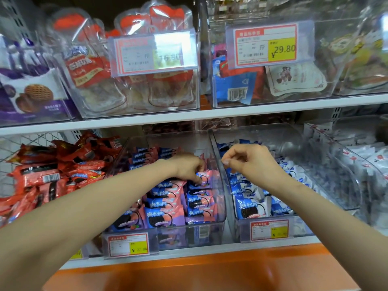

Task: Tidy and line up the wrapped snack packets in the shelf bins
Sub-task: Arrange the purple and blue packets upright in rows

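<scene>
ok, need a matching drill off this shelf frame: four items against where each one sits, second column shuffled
Items
1. red packets
2. pink-and-blue packets
3. blue-and-white packets
4. 29.80 price tag

Places
A. in the centre clear bin, where the left hand reaches
B. on the front of an upper-shelf bin
C. in the wire basket, lower left
D. in the neighbouring clear bin, below the right hand

Pairs: 1-C, 2-A, 3-D, 4-B
</scene>
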